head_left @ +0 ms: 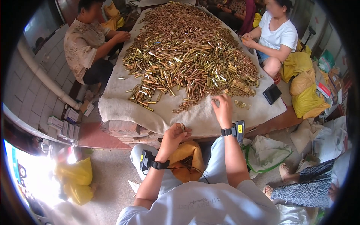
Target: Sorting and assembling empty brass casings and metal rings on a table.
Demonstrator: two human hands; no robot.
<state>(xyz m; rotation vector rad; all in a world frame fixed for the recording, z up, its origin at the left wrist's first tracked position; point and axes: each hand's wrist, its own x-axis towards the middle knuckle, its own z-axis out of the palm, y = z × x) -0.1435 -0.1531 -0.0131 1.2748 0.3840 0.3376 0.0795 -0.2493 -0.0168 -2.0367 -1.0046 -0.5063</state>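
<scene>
Left hand [173, 135] is pinching a metal tube [182, 127], probably light, stiff, slick; mid-length suiting best. Right hand [224, 108]: cannot tell if gripping.

Dark lettering [200, 203] ran across the pale shirt [198, 214], small characters marked the wrist device's [240, 135] yellow label [240, 129]

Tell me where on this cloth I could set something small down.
The cloth's near-left corner is bare, left of the brass-coloured tubes. Another bare patch lies at the near right, between the loose rings, the black flat device and the front edge. The middle and far end are crowded with tubes.
</scene>
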